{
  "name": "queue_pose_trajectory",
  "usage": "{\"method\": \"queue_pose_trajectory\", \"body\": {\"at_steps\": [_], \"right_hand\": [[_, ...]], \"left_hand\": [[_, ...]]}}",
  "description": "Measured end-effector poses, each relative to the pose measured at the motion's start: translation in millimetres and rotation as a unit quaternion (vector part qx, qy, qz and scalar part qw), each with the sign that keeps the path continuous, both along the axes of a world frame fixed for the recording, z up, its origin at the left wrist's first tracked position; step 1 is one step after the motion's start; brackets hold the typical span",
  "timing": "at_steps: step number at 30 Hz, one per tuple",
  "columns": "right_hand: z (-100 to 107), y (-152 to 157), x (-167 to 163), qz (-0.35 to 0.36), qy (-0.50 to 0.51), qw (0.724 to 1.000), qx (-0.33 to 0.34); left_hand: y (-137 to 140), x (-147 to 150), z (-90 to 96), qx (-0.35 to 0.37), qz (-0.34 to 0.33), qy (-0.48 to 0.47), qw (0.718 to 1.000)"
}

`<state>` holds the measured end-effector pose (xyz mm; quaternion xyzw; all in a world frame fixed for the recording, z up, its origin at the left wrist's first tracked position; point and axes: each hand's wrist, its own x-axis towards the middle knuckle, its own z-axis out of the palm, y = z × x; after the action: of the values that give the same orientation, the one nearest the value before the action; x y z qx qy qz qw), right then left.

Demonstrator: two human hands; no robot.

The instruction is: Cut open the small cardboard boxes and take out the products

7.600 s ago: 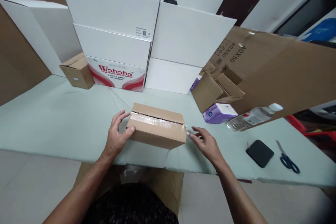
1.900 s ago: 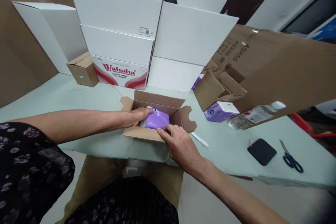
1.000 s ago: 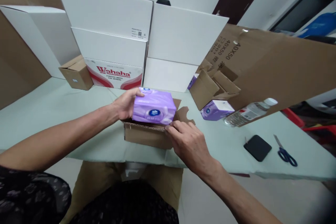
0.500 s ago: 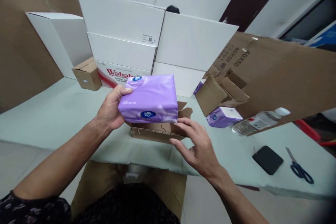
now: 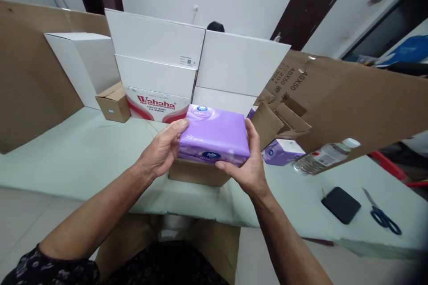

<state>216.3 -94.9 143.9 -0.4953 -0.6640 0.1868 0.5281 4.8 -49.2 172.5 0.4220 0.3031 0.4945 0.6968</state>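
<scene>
A purple tissue pack (image 5: 217, 136) with blue oval logos is held level above the table between my two hands. My left hand (image 5: 164, 147) grips its left end, thumb on the upper face. Around the right end, my right hand (image 5: 249, 162) has its thumb at the lower front edge and its fingers on the far side. Beneath the pack stands a brown cardboard box (image 5: 200, 174); the pack hides most of it, so I cannot see inside.
On the right lie another purple tissue pack (image 5: 282, 151), a water bottle (image 5: 326, 156), a black pouch (image 5: 341, 205) and scissors (image 5: 381, 216). An open cardboard box (image 5: 281, 120) stands behind them. White cartons (image 5: 157, 102) and a small brown box (image 5: 114, 106) line the back.
My right hand has come from beside the pack to grip its right end. The pack has shifted right in view and now covers more of the box below.
</scene>
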Motion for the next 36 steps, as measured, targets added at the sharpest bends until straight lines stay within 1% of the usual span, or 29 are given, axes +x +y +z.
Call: {"method": "queue_pose_trajectory", "body": {"at_steps": [2, 4, 8, 12, 17, 20, 23, 26, 29, 33, 36], "right_hand": [[0, 0, 1, -0.01, 0.02, 1.0, -0.002], [-1, 2, 3, -0.009, 0.04, 0.999, -0.019], [0, 10, 12, 0.019, 0.055, 0.997, -0.049], [7, 17, 22, 0.028, 0.068, 0.995, -0.06], [21, 25, 32, 0.031, 0.089, 0.995, -0.028], [25, 32, 36, 0.03, 0.086, 0.995, -0.027], [25, 37, 38, 0.036, 0.087, 0.995, -0.036], [21, 34, 38, 0.05, 0.084, 0.994, -0.049], [18, 25, 37, 0.055, 0.077, 0.994, -0.062], [19, 12, 34, 0.058, 0.069, 0.994, -0.067], [21, 9, 33, 0.066, 0.061, 0.993, -0.082]], "left_hand": [[-5, -2, -3.3, 0.017, -0.007, -0.011, 1.0], [-8, -3, -7.4, 0.015, -0.021, -0.018, 1.0], [-4, 3, -10.6, 0.014, -0.034, -0.032, 0.999], [-1, 15, -0.4, -0.001, -0.018, -0.029, 0.999], [1, 27, 15.7, -0.009, -0.001, -0.03, 0.999], [6, 32, 18.6, 0.003, 0.006, -0.026, 1.0], [9, 34, 16.9, 0.007, 0.013, -0.019, 1.0], [7, 32, 12.4, 0.004, 0.01, -0.01, 1.0], [-1, 26, 8.0, 0.003, 0.001, -0.01, 1.0], [-11, 17, 5.5, -0.001, -0.022, -0.019, 1.0], [-12, 14, 4.7, -0.009, -0.031, -0.029, 0.999]]}}
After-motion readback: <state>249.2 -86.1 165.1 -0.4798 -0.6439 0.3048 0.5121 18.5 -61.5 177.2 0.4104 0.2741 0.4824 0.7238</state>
